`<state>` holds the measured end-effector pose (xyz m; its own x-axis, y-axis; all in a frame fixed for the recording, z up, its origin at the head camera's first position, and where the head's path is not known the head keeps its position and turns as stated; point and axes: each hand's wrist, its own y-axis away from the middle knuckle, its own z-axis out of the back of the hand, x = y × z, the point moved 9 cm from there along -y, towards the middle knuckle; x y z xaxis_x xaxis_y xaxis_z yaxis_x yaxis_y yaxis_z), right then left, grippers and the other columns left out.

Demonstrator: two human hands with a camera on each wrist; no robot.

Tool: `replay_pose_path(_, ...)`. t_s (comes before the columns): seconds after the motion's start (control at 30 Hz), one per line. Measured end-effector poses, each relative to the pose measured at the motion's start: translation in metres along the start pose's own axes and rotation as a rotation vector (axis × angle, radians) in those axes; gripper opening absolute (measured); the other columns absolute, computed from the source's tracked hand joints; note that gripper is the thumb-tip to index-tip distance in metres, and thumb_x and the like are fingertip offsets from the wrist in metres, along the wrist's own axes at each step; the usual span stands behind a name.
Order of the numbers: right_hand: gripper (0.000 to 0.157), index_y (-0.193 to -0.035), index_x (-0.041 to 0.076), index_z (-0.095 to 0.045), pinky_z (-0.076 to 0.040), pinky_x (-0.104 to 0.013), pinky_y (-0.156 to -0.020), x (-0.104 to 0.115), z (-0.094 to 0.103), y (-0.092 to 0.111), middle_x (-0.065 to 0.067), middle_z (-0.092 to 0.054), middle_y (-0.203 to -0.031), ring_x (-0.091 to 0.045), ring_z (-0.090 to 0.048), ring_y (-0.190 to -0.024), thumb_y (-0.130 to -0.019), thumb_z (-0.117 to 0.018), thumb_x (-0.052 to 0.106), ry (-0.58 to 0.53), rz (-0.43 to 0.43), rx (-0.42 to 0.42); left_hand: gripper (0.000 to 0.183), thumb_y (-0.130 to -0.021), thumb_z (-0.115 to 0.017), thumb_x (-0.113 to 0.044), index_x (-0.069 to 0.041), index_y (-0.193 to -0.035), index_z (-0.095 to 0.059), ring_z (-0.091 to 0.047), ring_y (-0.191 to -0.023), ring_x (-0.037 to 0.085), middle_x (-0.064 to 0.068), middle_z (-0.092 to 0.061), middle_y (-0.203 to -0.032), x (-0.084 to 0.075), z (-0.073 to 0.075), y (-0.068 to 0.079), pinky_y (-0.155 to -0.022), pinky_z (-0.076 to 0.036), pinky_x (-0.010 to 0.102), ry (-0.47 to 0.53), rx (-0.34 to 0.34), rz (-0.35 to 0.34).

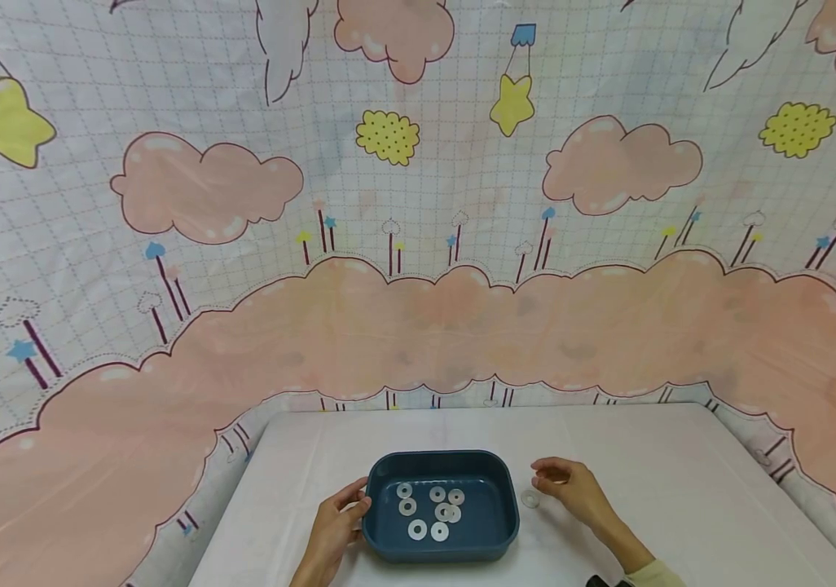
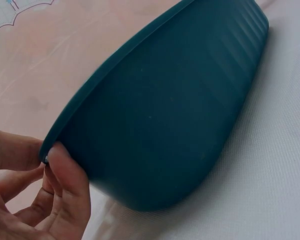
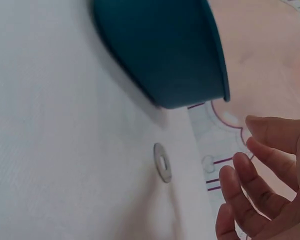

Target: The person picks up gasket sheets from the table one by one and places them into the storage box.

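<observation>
A dark blue rectangular plastic bin [image 1: 442, 553] stands on the table in the head view. Inside, several flat silvery washers [image 1: 411, 530] lie scattered on its floor, two of them overlapping. My left hand [image 1: 332, 522] pinches the bin's left rim between thumb and fingers, as the left wrist view also shows. To the right of the bin, a single washer [image 3: 158, 152] lies flat on the white surface. My right hand [image 1: 574, 491] hovers just by that washer, its fingers loosely bent and apart, with nothing held. The right wrist view shows a gap between fingertips and washer.
White cloth covers the table [image 1: 301, 456]. Behind it hangs a fabric backdrop [image 1: 418, 326] printed with pink clouds and yellow stars. A small dark object [image 1: 597, 581] shows at the right wrist, near a pale yellow sleeve [image 1: 656, 575].
</observation>
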<state>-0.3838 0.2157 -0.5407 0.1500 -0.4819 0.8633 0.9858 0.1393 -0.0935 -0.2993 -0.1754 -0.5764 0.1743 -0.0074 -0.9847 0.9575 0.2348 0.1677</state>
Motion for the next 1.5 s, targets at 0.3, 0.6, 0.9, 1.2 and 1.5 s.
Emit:
replay_pose_path(0.3, 0.027, -0.105, 0.009, -0.075, -0.049, -0.033, -0.075, -0.011, -0.003, -0.003, -0.003, -0.072, -0.099, -0.016, -0.063, -0.091, -0.080, -0.080, 0.018, 0.125, 0.024, 0.009, 0.048, -0.094, -0.061, -0.009, 0.001, -0.140, -0.051, -0.054, -0.086, 0.016, 0.005, -0.052, -0.105, 0.001, 0.001, -0.002, -0.060, -0.045, 0.030, 0.000, -0.001, 0.017)
replay_pose_path(0.6, 0.028, -0.102, 0.011, -0.076, -0.045, -0.026, -0.069, -0.022, -0.010, -0.008, -0.002, -0.069, -0.096, -0.011, -0.057, -0.083, -0.076, -0.082, 0.020, 0.200, 0.105, 0.078, 0.048, -0.094, -0.062, -0.009, 0.001, -0.140, -0.051, -0.054, -0.088, 0.017, 0.006, -0.051, -0.106, 0.001, 0.000, -0.002, -0.061, -0.046, 0.031, -0.005, -0.004, 0.022)
replay_pose_path(0.9, 0.025, -0.098, 0.015, -0.078, -0.040, -0.026, -0.070, -0.029, -0.017, -0.009, 0.002, -0.064, -0.090, -0.012, -0.051, -0.081, -0.074, -0.083, 0.016, 0.248, 0.080, 0.079, 0.049, -0.094, -0.062, -0.009, 0.002, -0.140, -0.051, -0.053, -0.085, 0.016, 0.006, -0.052, -0.105, 0.000, 0.000, -0.001, -0.059, -0.046, 0.030, 0.009, 0.002, 0.021)
replay_pose_path(1.2, 0.024, -0.092, 0.021, -0.078, -0.040, -0.032, -0.072, -0.028, -0.020, -0.008, 0.004, -0.063, -0.088, -0.014, -0.052, -0.083, -0.070, -0.085, 0.014, 0.326, 0.072, 0.036, 0.049, -0.093, -0.062, -0.009, 0.003, -0.139, -0.051, -0.053, -0.084, 0.015, 0.006, -0.051, -0.105, -0.002, -0.002, 0.002, -0.058, -0.045, 0.029, 0.010, 0.003, 0.009)
replay_pose_path(1.5, 0.024, -0.089, 0.018, -0.070, -0.041, -0.027, -0.070, -0.023, -0.020, -0.007, 0.005, -0.062, -0.086, -0.009, -0.050, -0.077, -0.071, -0.082, 0.007, 0.273, 0.128, 0.053, 0.049, -0.094, -0.063, -0.009, 0.002, -0.140, -0.050, -0.054, -0.087, 0.017, 0.006, -0.051, -0.106, 0.000, 0.001, -0.002, -0.060, -0.047, 0.031, 0.003, 0.002, 0.018)
